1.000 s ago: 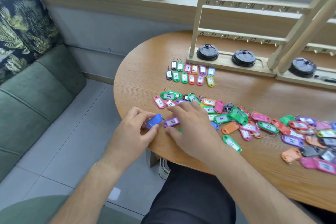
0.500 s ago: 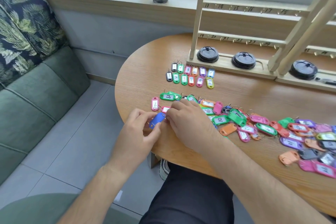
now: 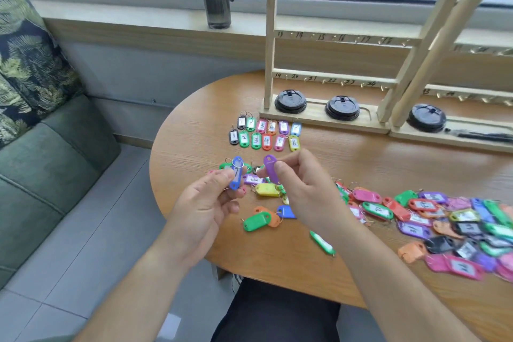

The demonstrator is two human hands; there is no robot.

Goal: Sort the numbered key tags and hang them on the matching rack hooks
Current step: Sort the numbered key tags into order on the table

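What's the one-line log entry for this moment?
left hand: pinches blue tag | right hand: pinches purple tag | both above table | two sorted rows by rack | pile unsorted

Blue tag (image 3: 236, 173) pinched in left hand (image 3: 206, 204), purple tag (image 3: 270, 171) in right hand (image 3: 302, 189), above table (image 3: 361, 169).

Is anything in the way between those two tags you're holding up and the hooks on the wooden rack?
Nothing visible blocks them. The blue tag in the left hand and purple tag in the right hand are held up; only the sorted rows lie flat on the table before the rack.
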